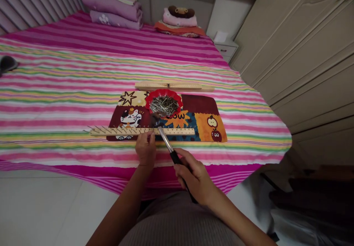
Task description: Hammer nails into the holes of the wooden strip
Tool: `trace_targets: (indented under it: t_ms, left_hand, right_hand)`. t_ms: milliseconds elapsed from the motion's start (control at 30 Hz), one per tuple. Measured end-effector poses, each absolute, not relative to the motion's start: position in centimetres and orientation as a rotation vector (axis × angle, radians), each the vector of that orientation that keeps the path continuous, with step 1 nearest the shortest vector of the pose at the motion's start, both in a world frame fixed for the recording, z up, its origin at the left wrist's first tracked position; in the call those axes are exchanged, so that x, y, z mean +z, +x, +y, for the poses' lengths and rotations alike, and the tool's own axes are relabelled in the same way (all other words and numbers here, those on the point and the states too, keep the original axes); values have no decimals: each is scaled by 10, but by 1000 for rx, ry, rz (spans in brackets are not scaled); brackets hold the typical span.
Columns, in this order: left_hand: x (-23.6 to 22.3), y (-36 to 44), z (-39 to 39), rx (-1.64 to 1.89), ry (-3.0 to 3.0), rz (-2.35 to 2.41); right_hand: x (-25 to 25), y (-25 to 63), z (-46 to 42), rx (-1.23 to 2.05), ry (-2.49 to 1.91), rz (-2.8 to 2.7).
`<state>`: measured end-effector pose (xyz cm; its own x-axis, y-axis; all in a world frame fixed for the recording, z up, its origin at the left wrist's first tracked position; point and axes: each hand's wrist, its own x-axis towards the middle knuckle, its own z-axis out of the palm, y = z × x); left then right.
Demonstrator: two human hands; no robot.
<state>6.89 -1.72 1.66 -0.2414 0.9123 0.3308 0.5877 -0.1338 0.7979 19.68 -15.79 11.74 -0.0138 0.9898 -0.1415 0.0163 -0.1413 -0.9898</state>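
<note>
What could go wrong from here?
The left hand sits at the wooden strip, right by the hammer head: a stray blow might catch its fingers. The strip lies on a bed, so soft backing may let it bounce. The red bowl of nails is close enough to get knocked.

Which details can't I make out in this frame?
All in the head view:
Hammer: head blurred.
Left hand: its own fingers hide whether it pinches a nail.
Dark object: cut off by left edge.
Nails in red bowl: too small, overlapping to count.
</note>
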Motion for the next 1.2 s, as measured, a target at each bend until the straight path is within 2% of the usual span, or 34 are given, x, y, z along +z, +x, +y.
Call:
trace_targets:
  t_ms: [100, 333, 700, 933, 1200]
  left_hand:
    - [16, 67, -16, 1293, 1676, 1821]
    - [18, 67, -18, 1318, 1737, 1803]
    - [11, 66, -14, 1276, 2098, 1784]
    - [15, 65, -14, 1190, 2121, 1814]
    - [11, 64, -11, 1236, 2110, 1729]
  right_hand:
    - [117, 196, -159, 1367, -1364, -1072]
    - [130, 207, -169, 1208, -1311, -1132]
    - [121, 198, -164, 1305, -1378, -1190]
    - [119, 198, -160, 1218, -1415, -1334]
    - [128, 203, -166, 1127, -1430, -1250]
